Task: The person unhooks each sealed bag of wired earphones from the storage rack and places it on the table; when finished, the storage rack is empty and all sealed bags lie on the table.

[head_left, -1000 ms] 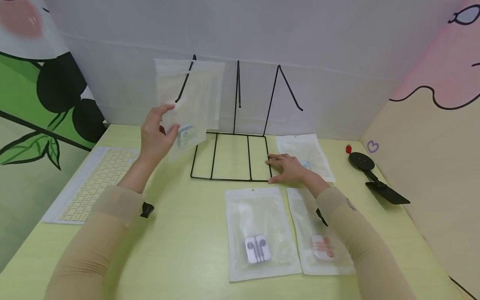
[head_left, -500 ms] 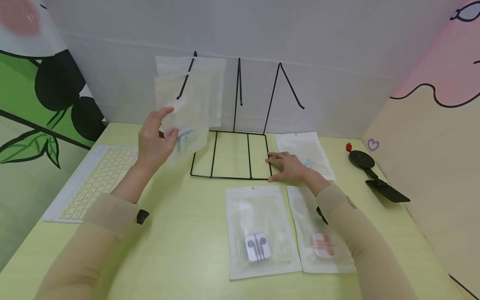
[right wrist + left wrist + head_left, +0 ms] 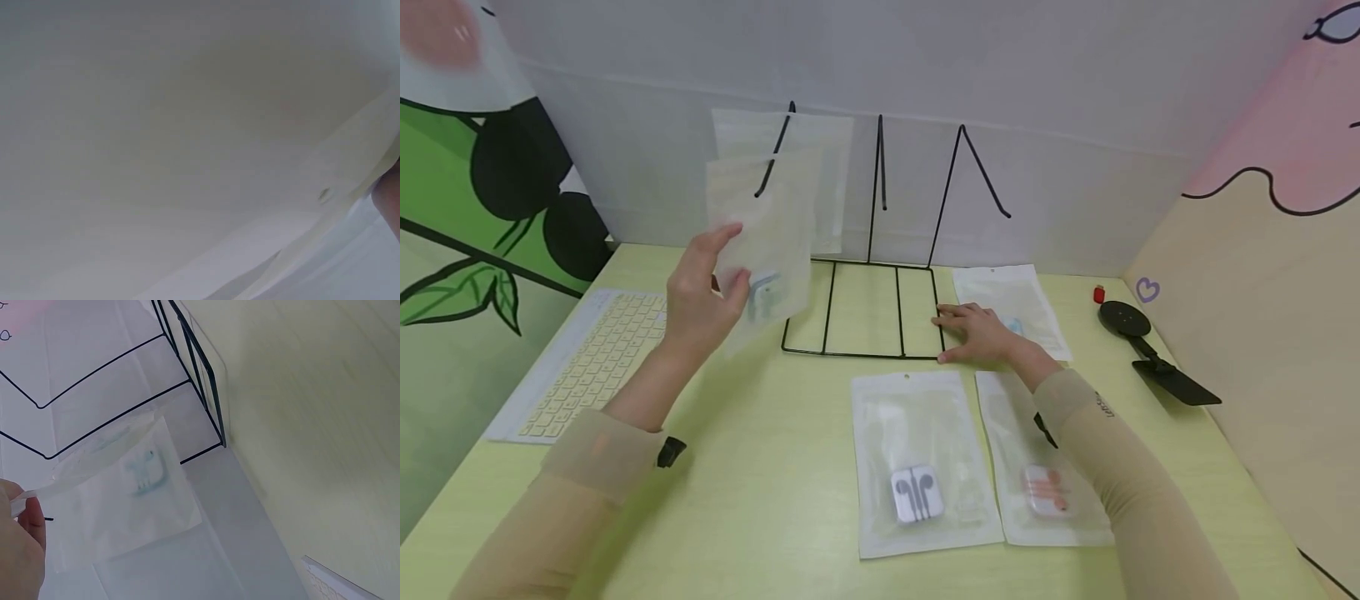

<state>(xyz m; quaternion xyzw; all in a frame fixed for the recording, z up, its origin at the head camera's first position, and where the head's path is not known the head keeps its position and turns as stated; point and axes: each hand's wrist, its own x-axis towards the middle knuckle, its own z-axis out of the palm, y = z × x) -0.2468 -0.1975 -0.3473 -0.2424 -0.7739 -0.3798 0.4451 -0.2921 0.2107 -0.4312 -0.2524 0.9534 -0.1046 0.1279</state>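
My left hand [image 3: 706, 292] pinches the left edge of a translucent white pouch [image 3: 763, 217], which has a pale blue-green earphone case [image 3: 765, 293] showing through it. The left prong [image 3: 765, 177] of a black wire display rack [image 3: 861, 357] passes through the top of this pouch. Behind it, another translucent pouch [image 3: 831, 179] hangs farther back on the same prong. In the left wrist view, fingers [image 3: 31, 525] grip the bent edge of the front pouch [image 3: 119, 506]. My right hand [image 3: 976, 335] rests with spread fingers on the right side of the rack's base.
Two pouches lie in front: one with grey-marked earphones [image 3: 916, 493], one with red-marked earphones [image 3: 1047, 490]. A pouch [image 3: 1000, 292] lies behind the right hand. A white keyboard [image 3: 595, 367] is at left; a black stand [image 3: 1157, 358] and small red object [image 3: 1099, 293] at right.
My left hand has drawn the front pouch outward along the prong, toward me and slightly down and left, separating it from the pouch behind. The right hand stays on the rack.
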